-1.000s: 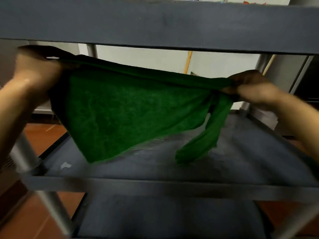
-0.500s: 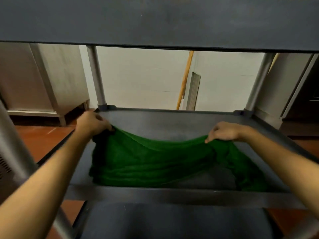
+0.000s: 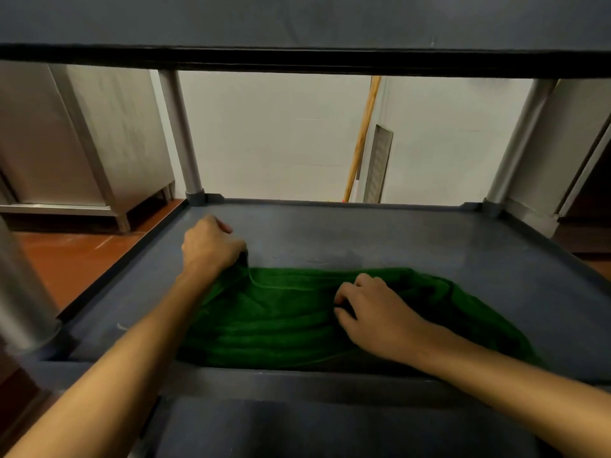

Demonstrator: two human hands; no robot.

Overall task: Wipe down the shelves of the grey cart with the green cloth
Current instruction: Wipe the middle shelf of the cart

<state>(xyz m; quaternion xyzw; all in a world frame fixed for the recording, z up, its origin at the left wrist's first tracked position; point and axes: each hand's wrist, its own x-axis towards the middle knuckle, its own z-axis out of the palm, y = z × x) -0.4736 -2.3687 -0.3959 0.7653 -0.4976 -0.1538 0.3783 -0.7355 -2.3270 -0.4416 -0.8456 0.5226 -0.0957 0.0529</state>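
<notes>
A green cloth (image 3: pixel 281 322) lies bunched on the near half of the middle shelf (image 3: pixel 380 236) of a grey cart (image 3: pixel 180 133). The left hand (image 3: pixel 211 249) grips the cloth's far-left corner in a fist, while the right hand (image 3: pixel 373 314), fingers curled, pinches a central fold. Even wiping likely calls for flattening the cloth first, then pressing through to the far side.

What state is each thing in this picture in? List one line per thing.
green cloth: lying rumpled on the middle shelf
left hand: grips the cloth's far left corner
right hand: fingers curled into the cloth's middle
middle shelf: bears the cloth
wooden handle: leans against the wall
</notes>
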